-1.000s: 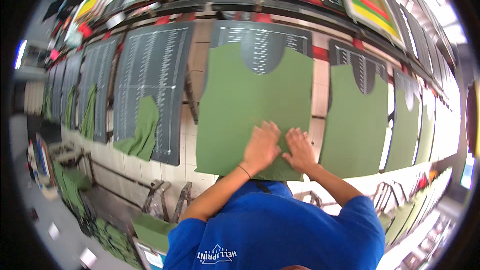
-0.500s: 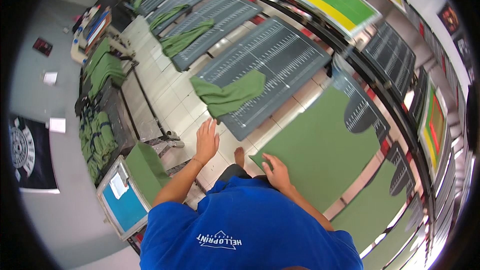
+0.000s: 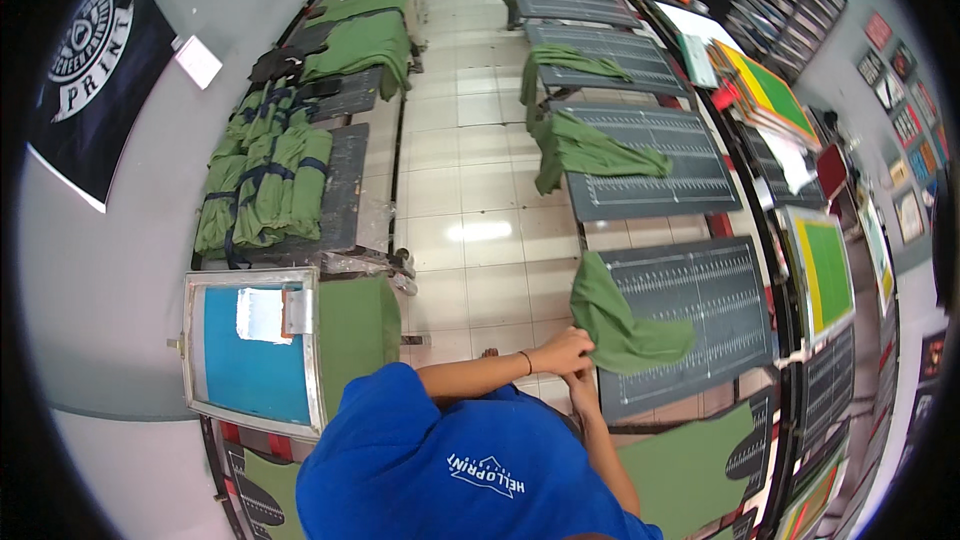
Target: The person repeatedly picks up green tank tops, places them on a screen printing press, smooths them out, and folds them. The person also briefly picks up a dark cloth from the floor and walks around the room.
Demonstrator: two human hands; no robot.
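Observation:
A crumpled green cloth piece [image 3: 632, 337] lies across the left part of a dark grey printing board [image 3: 720, 285] marked with white ruler lines. At the cloth's near left edge, the fingers of my left hand [image 3: 562, 351] are closed on it. My right hand [image 3: 582, 392] meets the left one just below, its fingers drawn together; what they hold, if anything, is hidden. Nearer to me on the right, another green cloth panel [image 3: 685, 470] is spread flat over its board, with a dark curved cutout at its far end.
More boards [image 3: 655, 155] with draped green cloths run away along the right. On the left stand a framed blue screen [image 3: 225, 355] with a white squeegee-like piece, and bundled green cloth [image 3: 265, 185] on a bench. A tiled aisle [image 3: 470, 190] lies between. Green-yellow screens [image 3: 822, 270] line the right rail.
My view has turned, so the board rows now run straight ahead. Both hands, apart before, have come together at the draped cloth's edge; the right hand has left the flat panel's corner.

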